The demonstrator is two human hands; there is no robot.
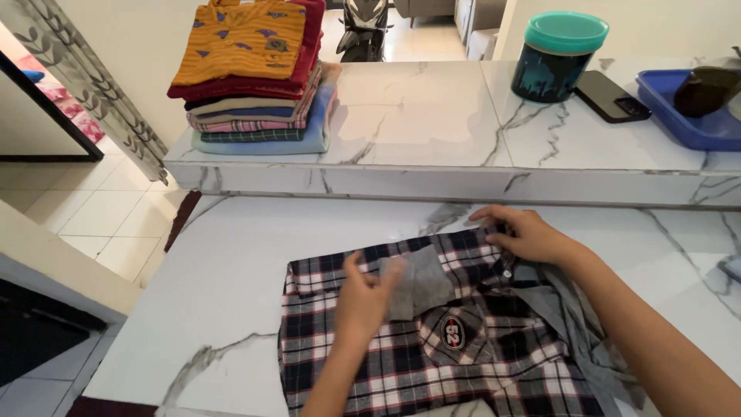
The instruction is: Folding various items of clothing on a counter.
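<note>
Plaid cloth: a black, red and white checked shirt (432, 340) lies spread on the lower marble bench (231, 286), front up, with a grey lining and an oval badge on the chest.
Head view, left hand: the left hand (367, 297) rests on the shirt near the collar, its grip pinching a grey flap (417, 284) of the lining between thumb and fingers.
Head view, right hand: the right hand (525, 232) lies flat on the shirt's upper edge, fingers spread and pressing the cloth down, holding nothing.
Step in hand: to my eye the shirt is being squared up for folding (collar and lining being straightened first).
Next move calls for: smooth cloth, the rumpled grey sleeve at the right side laid flat, and both hands taking an edge evenly.
Upper ledge: a stack of folded clothes (255, 77) with an orange shirt on top sits well apart from the hands.
Also there: a dark jar with a teal lid (559, 58), a black phone (614, 96), and a blue tray (687, 116).
</note>
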